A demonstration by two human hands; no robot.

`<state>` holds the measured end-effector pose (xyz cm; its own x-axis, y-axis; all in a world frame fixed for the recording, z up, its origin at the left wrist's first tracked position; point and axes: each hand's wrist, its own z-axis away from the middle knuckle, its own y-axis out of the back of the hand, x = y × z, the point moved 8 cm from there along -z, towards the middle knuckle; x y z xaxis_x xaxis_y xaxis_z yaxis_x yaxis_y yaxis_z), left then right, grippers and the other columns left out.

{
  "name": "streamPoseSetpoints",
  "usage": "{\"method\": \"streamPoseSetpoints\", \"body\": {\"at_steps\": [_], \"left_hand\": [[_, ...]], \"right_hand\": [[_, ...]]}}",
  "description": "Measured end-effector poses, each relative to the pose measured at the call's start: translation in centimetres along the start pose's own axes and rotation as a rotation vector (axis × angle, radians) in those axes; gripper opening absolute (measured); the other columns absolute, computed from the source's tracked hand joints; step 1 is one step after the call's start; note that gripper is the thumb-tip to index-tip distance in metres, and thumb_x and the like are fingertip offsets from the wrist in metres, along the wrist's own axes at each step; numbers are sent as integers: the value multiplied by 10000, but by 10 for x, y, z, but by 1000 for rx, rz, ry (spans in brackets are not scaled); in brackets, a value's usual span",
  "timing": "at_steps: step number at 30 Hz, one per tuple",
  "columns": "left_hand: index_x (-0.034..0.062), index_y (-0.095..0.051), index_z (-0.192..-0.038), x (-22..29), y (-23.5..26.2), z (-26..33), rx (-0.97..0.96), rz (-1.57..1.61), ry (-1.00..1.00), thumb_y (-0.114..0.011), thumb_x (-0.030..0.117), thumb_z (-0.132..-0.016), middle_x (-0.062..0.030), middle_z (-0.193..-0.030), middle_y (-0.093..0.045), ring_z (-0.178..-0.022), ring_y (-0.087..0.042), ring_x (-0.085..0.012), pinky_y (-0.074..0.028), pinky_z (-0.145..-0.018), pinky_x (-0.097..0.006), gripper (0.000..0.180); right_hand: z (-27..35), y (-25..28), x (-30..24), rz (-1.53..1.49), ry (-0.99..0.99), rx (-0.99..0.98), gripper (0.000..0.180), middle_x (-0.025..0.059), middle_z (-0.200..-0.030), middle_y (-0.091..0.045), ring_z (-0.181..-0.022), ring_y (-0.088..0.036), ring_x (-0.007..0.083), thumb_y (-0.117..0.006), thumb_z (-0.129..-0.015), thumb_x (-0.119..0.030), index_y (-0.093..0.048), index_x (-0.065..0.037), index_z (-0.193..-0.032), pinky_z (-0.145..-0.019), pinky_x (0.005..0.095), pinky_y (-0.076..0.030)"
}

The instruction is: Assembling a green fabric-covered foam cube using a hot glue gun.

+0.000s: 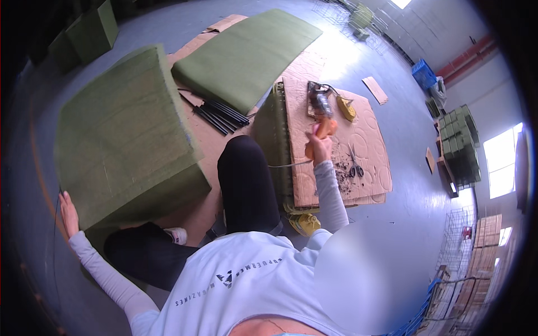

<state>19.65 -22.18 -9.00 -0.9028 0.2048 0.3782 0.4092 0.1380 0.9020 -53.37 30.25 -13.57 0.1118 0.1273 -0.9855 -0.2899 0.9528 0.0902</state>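
Observation:
My left hand (69,215) lies with fingers stretched along the near left edge of a big green felt-like box (120,129). A thin dark line passes beside its fingertips; I cannot make out whether they touch it. On the right, my right hand (320,147) is closed around the orange handle of a corded power tool (325,127). The tool's shiny grey head lies over a small dark metal piece on a cardboard-topped stack (367,131). Black-handled scissors (355,167) rest near that hand, beside scattered dark scraps (343,179). A yellow block-shaped object (346,108) sits beyond the tool.
Several black strips (221,116) lie on floor cardboard between the box and the stack. Behind them is a large green panel (246,59). A grey cord (288,164) crosses the stack's left side. Green boxes (459,143) are piled at far right, near wire racks (455,235).

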Motion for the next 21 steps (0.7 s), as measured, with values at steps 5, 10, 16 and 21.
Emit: {"method": "streamPoseSetpoints", "body": {"at_steps": [5,10,16,21], "left_hand": [[-77,-238,-1390,-2,4,3,-24,-18,87,-282,527,-952,-235,-1439,-285,-1353,-257,-313,-202,-1102,-341,748],[-70,-240,-1393,19,-9,-5,-58,5,54,-274,525,-954,-220,-1445,-284,-1355,-257,-302,-200,-1102,-340,740],[-67,-245,-1393,29,3,7,-33,-68,59,-282,516,-956,-224,-1438,-298,-1349,-268,-311,-216,-1095,-341,729],[-71,-292,-1373,2,12,19,-55,66,71,-319,491,-960,-210,-1416,-349,-1332,-309,-297,-234,-1087,-336,699]], "right_hand": [[-93,69,44,292,-46,418,572,148,-781,-635,-645,-615,252,-802,-629,-334,-591,118,-909,-644,344,-495],[-145,80,97,437,-124,633,875,302,-1036,-588,-977,-596,359,-792,-589,-490,-509,211,-1030,-883,380,-457],[-143,53,92,398,-181,711,815,305,-1027,-592,-1001,-588,377,-754,-649,-506,-522,180,-1022,-897,395,-458],[-110,4,44,1256,59,460,725,228,-1101,-567,-1115,-520,320,-590,-747,-592,-552,31,-1116,-953,373,-413]]}}
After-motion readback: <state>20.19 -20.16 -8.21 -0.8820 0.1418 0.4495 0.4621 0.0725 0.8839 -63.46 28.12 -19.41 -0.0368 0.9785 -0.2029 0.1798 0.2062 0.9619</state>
